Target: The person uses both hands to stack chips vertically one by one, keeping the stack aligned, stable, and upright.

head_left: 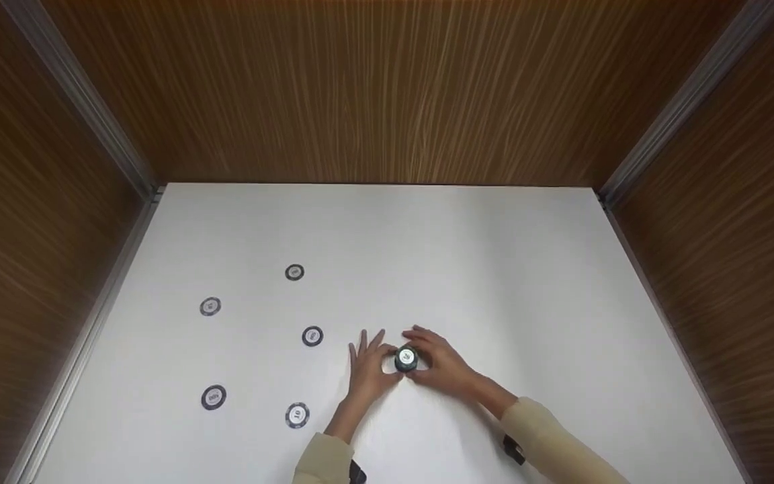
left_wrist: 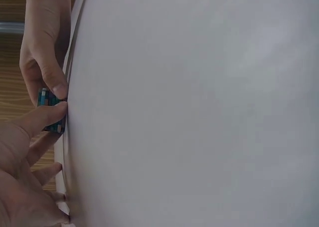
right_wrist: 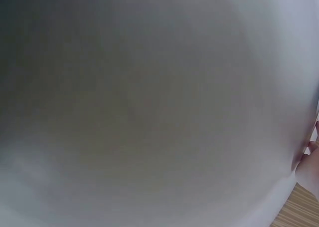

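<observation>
A short stack of poker chips (head_left: 406, 358) stands on the white table, its top chip dark-rimmed with a pale centre. My left hand (head_left: 368, 373) pinches it from the left with thumb and index finger, the other fingers spread. From the right, my right hand (head_left: 446, 366) grips the same stack between thumb and fingers. Teal and dark edges of the chip stack (left_wrist: 52, 110) show between both hands in the left wrist view. Only part of a hand (right_wrist: 309, 172) enters the right wrist view, at its right edge; the stack is not visible there.
Several single chips lie flat on the table left of the hands: a far chip (head_left: 295, 272), a far-left chip (head_left: 210, 306), a middle chip (head_left: 312, 336), a near-left chip (head_left: 213, 397) and a chip marked 10 (head_left: 297, 415). Wood-grain panels (head_left: 360, 94) enclose the table's back and sides.
</observation>
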The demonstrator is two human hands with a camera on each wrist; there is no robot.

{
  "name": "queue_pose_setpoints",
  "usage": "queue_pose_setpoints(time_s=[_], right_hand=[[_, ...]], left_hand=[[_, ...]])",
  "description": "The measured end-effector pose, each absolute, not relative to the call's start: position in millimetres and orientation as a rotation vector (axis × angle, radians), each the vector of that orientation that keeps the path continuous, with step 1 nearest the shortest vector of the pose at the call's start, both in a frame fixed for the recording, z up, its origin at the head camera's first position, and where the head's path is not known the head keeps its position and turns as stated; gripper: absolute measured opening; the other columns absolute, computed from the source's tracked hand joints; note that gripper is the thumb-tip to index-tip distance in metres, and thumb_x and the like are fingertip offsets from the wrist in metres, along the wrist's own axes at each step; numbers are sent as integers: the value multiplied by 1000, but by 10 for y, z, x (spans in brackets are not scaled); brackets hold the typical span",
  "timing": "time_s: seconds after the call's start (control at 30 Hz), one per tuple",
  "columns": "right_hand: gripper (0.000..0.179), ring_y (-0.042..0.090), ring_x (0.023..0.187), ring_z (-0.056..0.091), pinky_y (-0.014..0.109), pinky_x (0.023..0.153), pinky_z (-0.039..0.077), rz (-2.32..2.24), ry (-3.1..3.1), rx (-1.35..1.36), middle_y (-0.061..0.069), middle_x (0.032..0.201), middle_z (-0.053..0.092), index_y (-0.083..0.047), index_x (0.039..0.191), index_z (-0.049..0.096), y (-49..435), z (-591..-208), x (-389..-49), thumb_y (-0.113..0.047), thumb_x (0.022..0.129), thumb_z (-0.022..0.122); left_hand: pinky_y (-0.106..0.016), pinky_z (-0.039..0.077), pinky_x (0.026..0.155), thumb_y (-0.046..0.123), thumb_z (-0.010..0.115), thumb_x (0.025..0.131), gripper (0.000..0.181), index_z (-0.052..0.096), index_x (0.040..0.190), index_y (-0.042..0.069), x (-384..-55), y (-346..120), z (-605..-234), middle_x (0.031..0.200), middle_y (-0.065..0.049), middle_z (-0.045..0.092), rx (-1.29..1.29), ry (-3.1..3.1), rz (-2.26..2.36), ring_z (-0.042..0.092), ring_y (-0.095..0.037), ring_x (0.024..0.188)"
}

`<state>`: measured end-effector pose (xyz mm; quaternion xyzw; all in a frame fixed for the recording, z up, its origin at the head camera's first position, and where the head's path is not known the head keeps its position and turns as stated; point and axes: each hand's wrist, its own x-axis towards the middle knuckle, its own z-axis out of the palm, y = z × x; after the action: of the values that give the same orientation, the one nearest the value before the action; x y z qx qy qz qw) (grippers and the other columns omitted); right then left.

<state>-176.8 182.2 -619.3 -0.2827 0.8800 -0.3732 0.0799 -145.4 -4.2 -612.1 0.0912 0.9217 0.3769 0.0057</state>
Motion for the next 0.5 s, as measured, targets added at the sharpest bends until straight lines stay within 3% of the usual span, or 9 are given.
queue_pose_setpoints(time_s=[0.23, 0.5], right_hand=[[58, 25, 132, 28, 47, 106, 23, -1095, 2663, -883, 3, 137, 43, -6, 123, 56, 1821, -6205, -1775, -23, 72, 76], [61, 22, 132, 26, 44, 107, 23, -1053, 2670, -860, 1, 138, 41, -7, 127, 53, 1826, -6195, -1764, -24, 73, 76]], left_hand=[[-59, 11, 105, 10, 77, 67, 39, 62, 103, 2, -1484, -117, -6079, 129, -22, 47, 259, 2838, 1310, 26, -44, 128], [-45, 24, 106, 5, 75, 71, 29, 65, 99, 3, -1560, -350, -5910, 122, -20, 53, -36, 2967, 1333, 36, -40, 124]])
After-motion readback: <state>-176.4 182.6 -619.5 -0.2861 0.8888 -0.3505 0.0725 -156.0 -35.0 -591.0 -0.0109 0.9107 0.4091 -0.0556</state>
